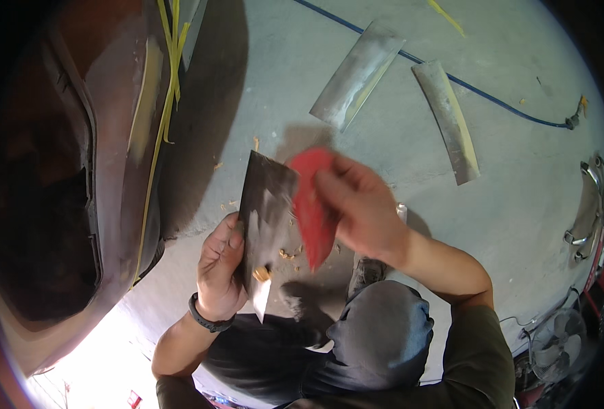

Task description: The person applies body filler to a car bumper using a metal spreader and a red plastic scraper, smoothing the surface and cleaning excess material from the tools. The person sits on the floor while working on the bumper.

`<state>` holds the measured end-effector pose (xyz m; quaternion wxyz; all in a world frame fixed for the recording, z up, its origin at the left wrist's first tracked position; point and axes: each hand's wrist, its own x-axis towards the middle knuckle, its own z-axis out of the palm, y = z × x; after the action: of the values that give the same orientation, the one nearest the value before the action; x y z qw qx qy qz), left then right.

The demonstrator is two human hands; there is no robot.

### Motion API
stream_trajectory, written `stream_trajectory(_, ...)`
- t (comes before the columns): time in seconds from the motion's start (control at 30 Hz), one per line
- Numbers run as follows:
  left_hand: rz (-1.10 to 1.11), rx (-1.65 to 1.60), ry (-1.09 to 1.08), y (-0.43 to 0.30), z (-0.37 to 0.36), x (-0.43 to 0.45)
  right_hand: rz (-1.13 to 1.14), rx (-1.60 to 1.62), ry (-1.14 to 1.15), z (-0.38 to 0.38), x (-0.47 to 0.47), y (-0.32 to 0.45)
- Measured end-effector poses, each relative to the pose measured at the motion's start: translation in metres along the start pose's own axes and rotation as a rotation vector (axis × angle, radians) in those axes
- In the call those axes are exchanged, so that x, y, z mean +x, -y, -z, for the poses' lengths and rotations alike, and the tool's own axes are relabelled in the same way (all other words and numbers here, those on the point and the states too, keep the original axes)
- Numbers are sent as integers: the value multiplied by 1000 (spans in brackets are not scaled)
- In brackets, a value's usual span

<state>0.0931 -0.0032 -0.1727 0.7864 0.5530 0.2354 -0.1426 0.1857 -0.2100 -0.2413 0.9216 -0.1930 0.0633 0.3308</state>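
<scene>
My left hand [222, 263] grips the left edge of a thin metal plate [268, 204], held tilted above my lap. A small dab of yellowish-brown paste [262, 274] sits near the plate's lower end, and pale smears mark its face. In my right hand [366, 207] is a red flat spreader [313, 214], pinched between thumb and fingers. The spreader is blurred and lies over or just beside the plate's right edge; whether it touches the plate I cannot tell.
On the left stands a vehicle body panel [112, 102] with filler patches and yellow masking tape [166, 97]. Two metal plates [358, 76] [447, 122] with yellowish strips lie on the concrete floor by a blue hose [506, 106]. A fan [557, 342] stands at lower right.
</scene>
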Motion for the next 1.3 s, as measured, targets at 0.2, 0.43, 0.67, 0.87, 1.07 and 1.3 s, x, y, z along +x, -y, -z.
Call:
stream_trajectory(0.2,-97,177,220,2,-7,9,451,-246,-68,-5,-8,32)
stream_trajectory(0.43,-159,255,271,-14,-4,-9,649,-327,-247,-56,-63,36)
stream_trajectory(0.67,-354,228,431,-30,3,-37,776,-715,-258,-132,-112,22)
stream_trajectory(0.87,-376,162,532,-52,12,-65,908,-794,-339,-192,-139,10)
stream_trajectory(1.07,-612,58,349,-81,25,-87,508,-940,-317,-224,-144,-12)
stream_trajectory(1.3,-1068,433,18,-114,26,-111,1009,-1871,-58,-249,-160,-15)
